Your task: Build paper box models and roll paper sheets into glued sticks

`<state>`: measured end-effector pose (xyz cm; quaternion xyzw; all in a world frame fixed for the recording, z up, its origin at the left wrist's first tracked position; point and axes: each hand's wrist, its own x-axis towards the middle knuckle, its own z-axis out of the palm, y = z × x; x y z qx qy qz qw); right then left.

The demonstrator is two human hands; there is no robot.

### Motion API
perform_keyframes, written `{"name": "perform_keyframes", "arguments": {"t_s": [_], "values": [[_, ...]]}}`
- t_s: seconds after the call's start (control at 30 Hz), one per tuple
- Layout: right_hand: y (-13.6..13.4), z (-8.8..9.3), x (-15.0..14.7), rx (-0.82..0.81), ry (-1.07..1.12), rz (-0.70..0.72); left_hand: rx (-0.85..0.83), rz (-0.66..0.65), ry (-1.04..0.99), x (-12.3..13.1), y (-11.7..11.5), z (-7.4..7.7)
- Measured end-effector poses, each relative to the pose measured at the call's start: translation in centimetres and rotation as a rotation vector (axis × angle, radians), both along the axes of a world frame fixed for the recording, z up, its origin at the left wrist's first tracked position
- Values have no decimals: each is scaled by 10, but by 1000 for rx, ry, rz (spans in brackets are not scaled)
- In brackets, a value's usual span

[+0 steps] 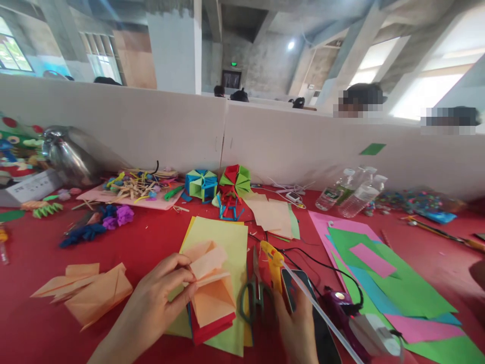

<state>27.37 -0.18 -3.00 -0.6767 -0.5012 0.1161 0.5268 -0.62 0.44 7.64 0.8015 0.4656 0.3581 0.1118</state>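
My left hand [162,288] pinches a folded light-orange paper piece [212,298] between thumb and fingers. Red folded paper [214,328] shows under its lower edge, above a stack of yellow sheets [223,232]. My right hand [297,326] is at the handle end of a yellow glue gun [273,258], thumb and finger apart. A long clear glue stick [322,313] runs from the gun's back across that hand. Scissors [256,293] lie between my hands, points away from me. A dark phone [322,328] lies partly under my right hand.
More folded orange papers [98,298] lie left. Finished paper shapes [201,184], a craft-stick pile [144,184] and plastic bottles [358,192] stand along the white partition [170,121]. Coloured sheets [397,273], a purple power strip [348,313] and black cables [322,260] are right.
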Motion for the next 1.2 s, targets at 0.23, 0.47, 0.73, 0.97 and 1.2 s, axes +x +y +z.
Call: {"name": "perform_keyframes", "arguments": {"t_s": [0.23,0.47,0.73,0.97,1.2], "values": [[-43,36,-36,306,-226,372,-43,-43,-31,1,3,1],[5,85,-68,256,-422,674,-72,-76,-11,-4,0,2],[13,87,-70,192,-378,898,-173,-6,-172,-10,-2,0],[9,109,-57,38,-167,1070,-209,201,-233,-3,7,-12],[20,116,-58,-216,-131,955,-194,140,-202,-4,3,-16]]}}
